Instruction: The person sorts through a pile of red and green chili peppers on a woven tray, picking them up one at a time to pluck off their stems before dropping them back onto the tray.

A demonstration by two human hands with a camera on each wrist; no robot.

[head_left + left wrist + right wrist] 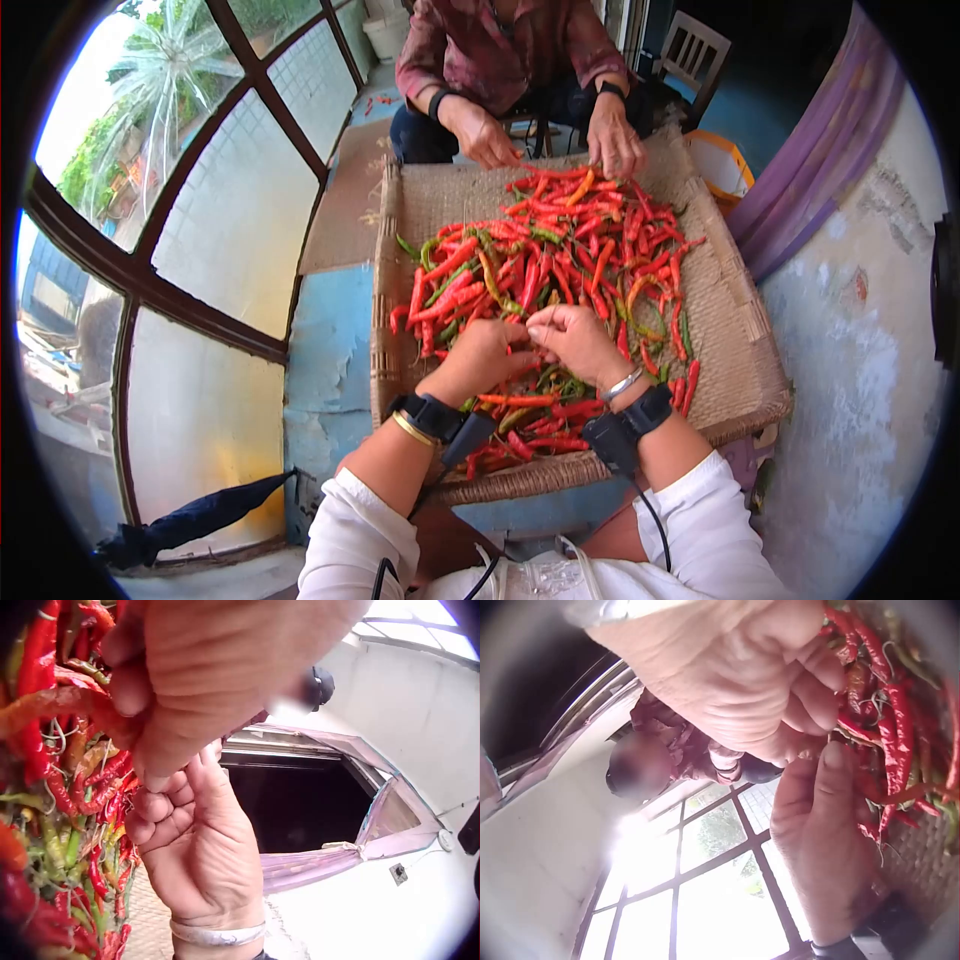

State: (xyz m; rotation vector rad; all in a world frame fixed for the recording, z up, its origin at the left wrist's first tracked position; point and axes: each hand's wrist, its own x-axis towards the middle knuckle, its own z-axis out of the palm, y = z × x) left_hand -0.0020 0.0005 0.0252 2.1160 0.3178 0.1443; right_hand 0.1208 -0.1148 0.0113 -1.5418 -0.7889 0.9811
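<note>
Fingertip to fingertip, both hands meet above a heap of red, orange and green peppers [520,260]. My left hand [482,355], large at the top of the left wrist view [217,667], has its fingers curled round an orange-red pepper [56,705] that sticks out leftward. My right hand [578,345] is bent at the fingers, with thumb and forefinger pinched together at the left fingertips [832,754]. Something thin lies between them in the right wrist view; whether stem or thread, I cannot tell. The right palm [735,682] hides most of that spot.
The peppers lie in a woven tray [730,350] with a raised rim. Across it a person in a dark red shirt [510,50] has both hands at the far edge. Windows [215,200] stand left; a wall [840,370] and purple curtain [800,200] right.
</note>
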